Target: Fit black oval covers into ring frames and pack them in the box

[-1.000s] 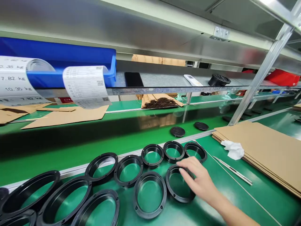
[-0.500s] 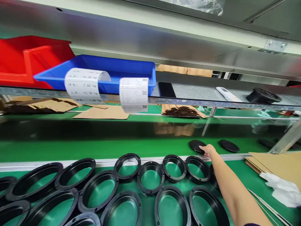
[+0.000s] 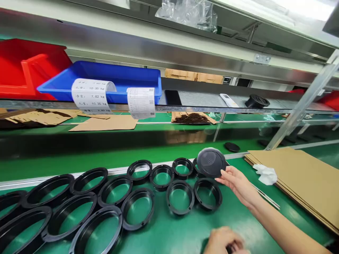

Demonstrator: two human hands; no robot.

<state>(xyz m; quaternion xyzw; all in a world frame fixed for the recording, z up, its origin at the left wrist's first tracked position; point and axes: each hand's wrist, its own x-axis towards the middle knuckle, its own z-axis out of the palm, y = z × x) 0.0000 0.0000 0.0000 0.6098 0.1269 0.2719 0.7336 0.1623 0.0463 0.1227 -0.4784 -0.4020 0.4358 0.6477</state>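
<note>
My right hand holds a black round cap by its lower right edge, tilted up above the green table. The cap hangs over the back right end of two rows of several black plastic rings; the nearest ring lies just below and left of the hand. My left hand is at the bottom edge, blurred, with its fingers curled; whether it holds anything is unclear. A second black cap lies on the green conveyor belt behind.
A stack of brown cardboard sheets lies at the right with a white cloth at its edge. Overhead, a metal shelf carries a blue bin, a red bin, hanging labels and a black part. A slanted metal post stands at the right.
My right hand reached out to the belt, took a black cap and brought it back over the rings. My left hand has come into view at the bottom.
</note>
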